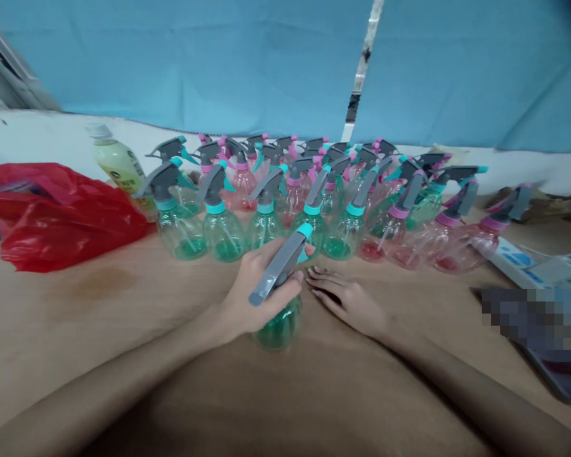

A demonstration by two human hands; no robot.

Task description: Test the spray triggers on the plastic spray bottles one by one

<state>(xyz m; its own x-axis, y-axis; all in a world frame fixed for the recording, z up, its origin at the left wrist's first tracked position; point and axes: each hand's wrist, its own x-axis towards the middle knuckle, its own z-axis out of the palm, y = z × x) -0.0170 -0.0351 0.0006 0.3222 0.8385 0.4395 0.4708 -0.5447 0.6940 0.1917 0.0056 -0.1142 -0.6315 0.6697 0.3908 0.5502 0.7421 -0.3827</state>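
Observation:
My left hand (254, 289) is wrapped round the neck of a green spray bottle (280, 327) with a grey trigger head and a turquoise nozzle. That bottle is upright at the near middle of the table, and its collar is hidden by my fingers. To its right, my right hand (349, 301) rests on the tabletop with fingers stretched out, holding nothing. Just beyond both hands stands a front row of spray bottles, green ones (225, 235) on the left and pink ones (383, 235) on the right. Several more, in mixed colours, crowd behind them.
A red plastic bag (66, 216) lies at the left, beside a pale yellow drink bottle (118, 162). A dark flat device (542, 355), partly pixelated, and a white-and-blue box (516, 257) lie at the right. Blue cloth (219, 63) covers the wall behind the wooden table (171, 292).

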